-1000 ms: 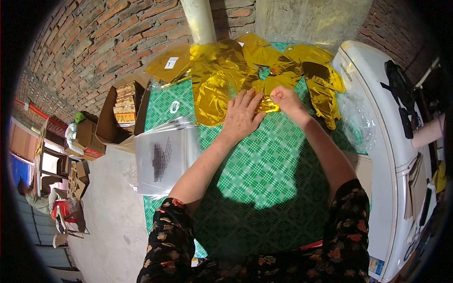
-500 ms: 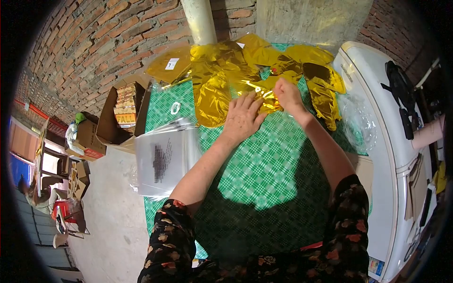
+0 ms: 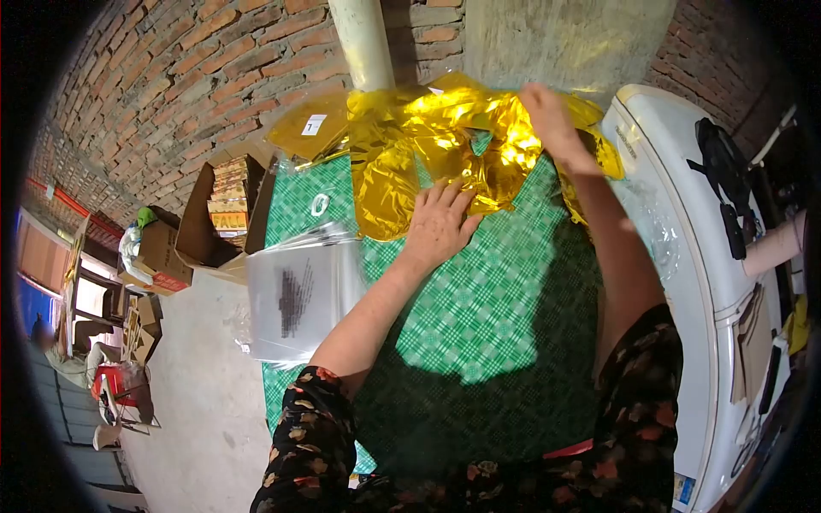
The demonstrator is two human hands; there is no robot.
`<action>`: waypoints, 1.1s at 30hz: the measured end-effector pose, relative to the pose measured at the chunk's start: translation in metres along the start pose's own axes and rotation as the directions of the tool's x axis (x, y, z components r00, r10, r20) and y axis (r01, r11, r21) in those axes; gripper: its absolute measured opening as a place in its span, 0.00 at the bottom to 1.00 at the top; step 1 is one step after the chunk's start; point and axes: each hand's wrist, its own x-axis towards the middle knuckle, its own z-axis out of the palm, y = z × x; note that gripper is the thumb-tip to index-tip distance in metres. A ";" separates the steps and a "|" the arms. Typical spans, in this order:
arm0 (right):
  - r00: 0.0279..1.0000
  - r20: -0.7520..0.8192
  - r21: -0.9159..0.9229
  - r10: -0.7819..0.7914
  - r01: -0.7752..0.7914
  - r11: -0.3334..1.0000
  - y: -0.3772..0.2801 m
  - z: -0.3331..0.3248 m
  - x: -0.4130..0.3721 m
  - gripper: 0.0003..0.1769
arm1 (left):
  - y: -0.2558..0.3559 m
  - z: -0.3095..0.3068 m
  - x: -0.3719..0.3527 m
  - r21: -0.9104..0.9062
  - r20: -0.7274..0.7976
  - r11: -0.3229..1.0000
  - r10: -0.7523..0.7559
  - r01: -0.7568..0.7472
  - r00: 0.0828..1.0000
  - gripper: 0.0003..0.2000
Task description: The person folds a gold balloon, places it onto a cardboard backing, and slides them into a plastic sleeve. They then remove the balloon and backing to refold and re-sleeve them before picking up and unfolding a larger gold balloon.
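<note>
A flat, uninflated gold foil balloon (image 3: pixel 380 184) is spread over the far part of the green checked tablecloth (image 3: pixel 466 316). My left hand (image 3: pixel 439 222) lies on its near edge, palm down with the fingers stretched out. Farther back and to the right, my right hand (image 3: pixel 547 122) is closed on the foil's right edge and holds it up. More gold foil (image 3: pixel 609 154) shows behind and beneath my right wrist. At the back left is a clear-bagged gold foil piece (image 3: pixel 295 132) with a white label reading 7.
Clear plastic bags (image 3: pixel 295 295) are stacked at the table's left edge, near a small white ring (image 3: pixel 319 205). An open carton (image 3: pixel 192 227) stands left of the table. On the right are crumpled clear plastic (image 3: pixel 658 239) and a white fridge (image 3: pixel 684 197). A person (image 3: pixel 77 363) sits far left.
My right hand has moved away and slightly right, pulling the foil's right part outward over the other foil. My left hand stays nearly in place on the near edge.
</note>
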 end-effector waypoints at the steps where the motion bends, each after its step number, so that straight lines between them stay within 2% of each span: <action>1: 0.996 -0.079 -0.003 0.041 -0.041 0.999 -0.008 -0.012 0.017 0.19 | 0.000 -0.001 0.001 -0.004 -0.009 1.000 0.007 -0.007 1.000 0.24; 4: 0.972 -0.235 0.018 0.019 -0.015 1.000 -0.018 -0.028 0.041 0.17 | 0.001 -0.001 0.002 -0.016 -0.015 1.000 0.014 -0.014 1.000 0.24; 8: 0.996 -0.084 -0.054 0.025 -0.029 0.998 -0.016 -0.030 0.046 0.16 | -0.003 0.000 0.003 0.053 -0.062 0.998 0.032 -0.029 0.998 0.26; 11: 0.997 -0.039 -0.051 0.070 -0.071 0.996 -0.032 -0.032 0.040 0.14 | 0.011 -0.023 0.026 0.208 -0.210 0.978 0.040 0.005 0.977 0.27; 15: 0.996 -0.089 0.014 0.006 -0.005 1.000 -0.031 -0.029 0.046 0.14 | 0.001 -0.010 0.075 0.146 -0.117 0.989 -0.007 0.024 0.993 0.29; 16: 0.995 -0.097 0.010 -0.014 0.015 1.000 -0.034 -0.031 0.047 0.14 | -0.002 -0.005 0.088 0.183 0.022 0.981 -0.071 0.066 0.997 0.33; 19: 0.997 -0.083 -0.007 -0.010 0.009 1.000 -0.042 -0.041 0.052 0.15 | -0.009 0.020 0.112 0.275 0.132 0.957 -0.132 0.092 0.982 0.37; 20: 0.998 -0.070 -0.014 0.001 -0.002 1.000 -0.044 -0.045 0.053 0.15 | -0.016 0.031 0.123 0.289 0.248 0.951 -0.185 0.110 0.951 0.42; 26: 0.996 -0.080 0.009 -0.030 0.031 0.999 -0.047 -0.060 0.052 0.15 | -0.032 0.061 0.161 0.335 0.275 0.932 -0.236 0.137 0.932 0.45; 31: 0.989 -0.111 0.185 -0.100 0.120 0.975 -0.060 -0.067 0.027 0.15 | -0.041 0.058 0.178 0.370 0.318 0.909 -0.318 0.191 0.893 0.45; 32: 0.986 -0.116 0.209 -0.121 0.143 0.967 -0.071 -0.073 0.014 0.15 | -0.049 0.063 0.183 0.398 0.350 0.899 -0.333 0.183 0.876 0.48; 33: 0.994 -0.068 0.243 -0.083 0.098 0.965 -0.089 -0.084 -0.003 0.13 | -0.052 0.066 0.187 0.410 0.383 0.894 -0.350 0.182 0.855 0.48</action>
